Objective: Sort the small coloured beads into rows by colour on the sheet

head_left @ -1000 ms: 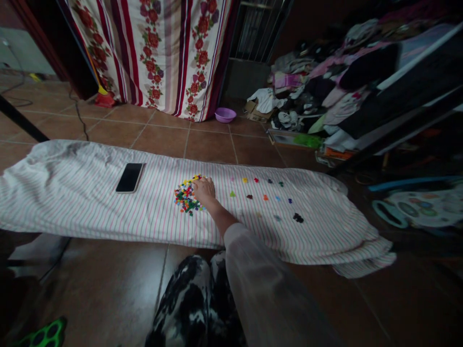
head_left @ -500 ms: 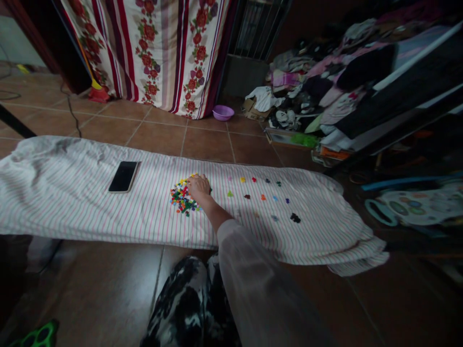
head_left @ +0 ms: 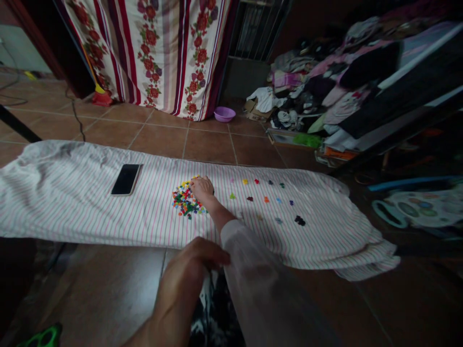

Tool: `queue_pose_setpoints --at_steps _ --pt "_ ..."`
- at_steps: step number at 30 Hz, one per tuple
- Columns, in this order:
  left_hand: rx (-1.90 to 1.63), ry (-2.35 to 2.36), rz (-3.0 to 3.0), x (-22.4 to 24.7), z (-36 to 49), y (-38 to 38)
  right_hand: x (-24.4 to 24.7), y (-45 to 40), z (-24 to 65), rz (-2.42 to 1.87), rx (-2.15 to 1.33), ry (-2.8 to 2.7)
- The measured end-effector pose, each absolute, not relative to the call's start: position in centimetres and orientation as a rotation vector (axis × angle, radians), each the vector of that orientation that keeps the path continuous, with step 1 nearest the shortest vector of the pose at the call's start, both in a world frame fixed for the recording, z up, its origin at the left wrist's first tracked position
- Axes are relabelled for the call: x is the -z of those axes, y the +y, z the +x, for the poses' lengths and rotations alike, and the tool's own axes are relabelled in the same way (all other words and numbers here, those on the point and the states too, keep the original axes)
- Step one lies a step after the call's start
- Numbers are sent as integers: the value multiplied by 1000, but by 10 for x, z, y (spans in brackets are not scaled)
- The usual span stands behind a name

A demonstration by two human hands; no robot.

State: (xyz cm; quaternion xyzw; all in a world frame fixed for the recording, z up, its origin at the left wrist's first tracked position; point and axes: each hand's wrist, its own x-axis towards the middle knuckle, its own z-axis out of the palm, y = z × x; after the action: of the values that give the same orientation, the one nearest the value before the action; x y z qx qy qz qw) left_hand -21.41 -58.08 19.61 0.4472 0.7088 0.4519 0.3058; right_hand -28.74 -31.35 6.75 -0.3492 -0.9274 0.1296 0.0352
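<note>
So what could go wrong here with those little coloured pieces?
The right hand presses on the heap of small coloured pieces, so some might scatter into the spaced-out pieces beside it. The left hand hangs near the striped sheet's edge; a tug might shift everything, even the phone.

Right arm point(head_left: 217, 214) outstretched, left hand point(head_left: 190, 270) raised close to the body

The right hand point(head_left: 201, 189) lies palm down at the far end of the reach, past a sheer sleeve point(head_left: 260, 284); the nearer left hand curls its fingers point(head_left: 213, 256) just beside that sleeve.
</note>
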Motion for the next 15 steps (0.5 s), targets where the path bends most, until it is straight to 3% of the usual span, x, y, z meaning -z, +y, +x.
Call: queue_pose_setpoints --at_steps 7,10,15 --pt "-448 2068 1503 -97 -213 -562 -68 -317 -278 -1037 -643 -2525" --pt "-483 2106 1561 -76 -215 -570 -58 -316 -271 -989 -940 -2258" --pt "-890 2460 1356 -66 -248 -558 -45 -320 -256 -844 -1383 -1871"
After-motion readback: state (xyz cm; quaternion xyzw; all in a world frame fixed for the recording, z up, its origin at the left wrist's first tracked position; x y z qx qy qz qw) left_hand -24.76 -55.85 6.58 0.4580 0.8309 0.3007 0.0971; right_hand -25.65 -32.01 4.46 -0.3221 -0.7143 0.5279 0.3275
